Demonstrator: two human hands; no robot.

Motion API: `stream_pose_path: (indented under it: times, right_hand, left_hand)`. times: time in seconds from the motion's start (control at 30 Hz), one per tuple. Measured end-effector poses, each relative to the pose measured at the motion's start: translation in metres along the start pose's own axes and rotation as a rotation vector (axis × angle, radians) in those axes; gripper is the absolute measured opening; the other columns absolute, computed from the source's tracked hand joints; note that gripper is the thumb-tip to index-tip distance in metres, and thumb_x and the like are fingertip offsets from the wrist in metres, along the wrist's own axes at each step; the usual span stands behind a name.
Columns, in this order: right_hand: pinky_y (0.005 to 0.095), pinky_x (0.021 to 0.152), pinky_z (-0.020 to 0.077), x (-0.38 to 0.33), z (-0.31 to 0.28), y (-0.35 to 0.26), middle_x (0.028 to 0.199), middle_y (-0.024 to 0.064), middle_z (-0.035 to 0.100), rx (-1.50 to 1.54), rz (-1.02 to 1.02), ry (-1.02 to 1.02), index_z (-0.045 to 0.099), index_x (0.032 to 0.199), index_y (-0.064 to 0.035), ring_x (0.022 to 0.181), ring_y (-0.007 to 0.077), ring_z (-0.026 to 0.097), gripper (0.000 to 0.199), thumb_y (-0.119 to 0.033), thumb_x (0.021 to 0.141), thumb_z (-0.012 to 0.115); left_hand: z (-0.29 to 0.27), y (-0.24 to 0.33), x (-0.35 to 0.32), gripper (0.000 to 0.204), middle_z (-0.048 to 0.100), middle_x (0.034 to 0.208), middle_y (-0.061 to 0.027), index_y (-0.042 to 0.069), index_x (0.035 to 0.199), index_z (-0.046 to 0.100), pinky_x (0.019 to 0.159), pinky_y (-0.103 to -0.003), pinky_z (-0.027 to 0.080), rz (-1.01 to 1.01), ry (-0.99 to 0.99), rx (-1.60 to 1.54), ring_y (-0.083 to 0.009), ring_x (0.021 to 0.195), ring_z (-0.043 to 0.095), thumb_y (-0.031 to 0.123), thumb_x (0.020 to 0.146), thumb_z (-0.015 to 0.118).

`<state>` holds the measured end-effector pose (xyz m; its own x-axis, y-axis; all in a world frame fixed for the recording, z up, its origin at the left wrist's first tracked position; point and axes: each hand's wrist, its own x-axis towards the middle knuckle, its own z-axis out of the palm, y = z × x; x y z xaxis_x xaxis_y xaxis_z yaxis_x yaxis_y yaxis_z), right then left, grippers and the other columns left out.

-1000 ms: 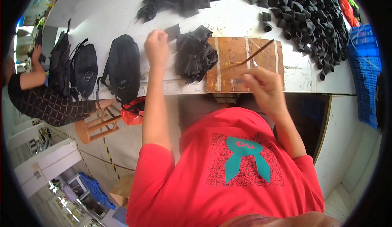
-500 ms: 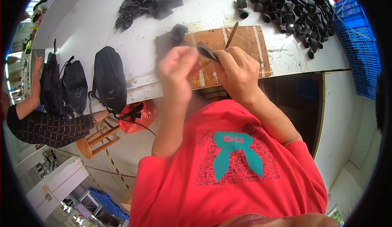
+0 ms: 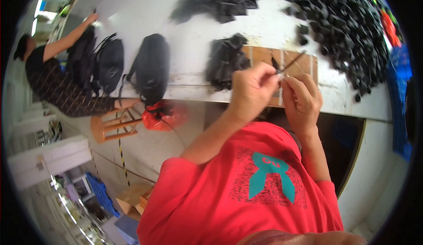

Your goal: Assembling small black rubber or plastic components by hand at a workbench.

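My left hand (image 3: 252, 88) is closed in a pinch at the edge of the board, with a small dark fabric piece (image 3: 275, 63) at its fingertips. Close beside it, my right hand (image 3: 303, 99) has its thumb and forefinger pressed together; what lies between them is too small and blurred to name. A thin dark stick (image 3: 294, 60) slants up and right from between the fingertips, and I cannot tell whether a hand holds it. Beneath is a brown board (image 3: 263, 54) with pale tape strips. Left of it lies a heap of black fabric pieces (image 3: 222, 62).
A big pile of small black fabric tubes (image 3: 343, 29) covers the table's right side; flat black pieces (image 3: 229, 0) lie farther back. Black backpacks (image 3: 152, 66) stand at left, near another person (image 3: 57, 77). A blue crate (image 3: 398, 95) is at right, a wooden stool (image 3: 115, 124) at lower left.
The view has swung, so the table's contents sit farther right. My left hand has come in to meet my right at the fingertips; the black piece has gone from the right fingers to the left.
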<state>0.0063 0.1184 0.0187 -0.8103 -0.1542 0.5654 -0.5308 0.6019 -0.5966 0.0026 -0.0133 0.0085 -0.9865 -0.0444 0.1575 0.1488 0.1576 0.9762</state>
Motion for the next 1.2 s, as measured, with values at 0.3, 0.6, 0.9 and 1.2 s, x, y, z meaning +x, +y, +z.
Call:
stream_pose_path:
  times: [0.3, 0.6, 0.9, 1.2]
  right_hand:
    - [0.0246, 0.054, 0.0423, 0.003, -0.003, 0.002, 0.074, 0.0071, 0.056, 0.156, 0.195, -0.055, 0.061, 0.082, 0.0005, 0.059, 0.0153, 0.054, 0.01, -0.001, 0.072, 0.064]
    - [0.0306, 0.054, 0.0434, 0.006, 0.005, 0.003, 0.074, 0.0103, 0.056, 0.13, 0.196, -0.113, 0.058, 0.08, 0.0006, 0.06, 0.0223, 0.055, 0.008, -0.002, 0.074, 0.062]
    - [0.035, 0.053, 0.0417, -0.007, 0.017, 0.018, 0.069, 0.0087, 0.049, -0.213, -0.073, -0.017, 0.057, 0.082, -0.0045, 0.064, 0.0256, 0.052, 0.014, 0.0, 0.07, 0.061]
    - [0.02, 0.044, 0.0305, -0.004, 0.004, 0.034, 0.059, -0.0008, 0.05, 1.228, 0.977, -0.074, 0.061, 0.079, -0.0001, 0.048, 0.0052, 0.04, 0.006, -0.005, 0.075, 0.06]
  left_hand:
    - [-0.004, 0.005, 0.005, 0.004, 0.061, 0.065, -0.0087, -0.002, 0.079, 0.057, 0.046, -0.023, 0.045, -0.075, -0.141, -0.081, -0.0089, 0.054, 0.059, -0.002, 0.075, 0.058]
    - [0.001, -0.001, 0.005, 0.004, 0.06, 0.065, -0.0125, -0.001, 0.078, 0.056, 0.045, -0.027, 0.045, 0.029, -0.01, 0.037, -0.0153, 0.053, 0.06, -0.001, 0.074, 0.057]
    - [0.016, -0.01, 0.002, 0.007, 0.057, 0.063, -0.0108, 0.003, 0.075, 0.055, 0.048, -0.03, 0.044, 0.339, 0.233, 0.349, -0.022, 0.054, 0.058, -0.003, 0.072, 0.059]
    - [0.001, -0.009, 0.011, 0.017, 0.054, 0.075, -0.005, 0.001, 0.09, 0.054, 0.037, -0.017, 0.033, -0.579, -0.38, -1.199, -0.002, 0.042, 0.04, -0.003, 0.074, 0.056]
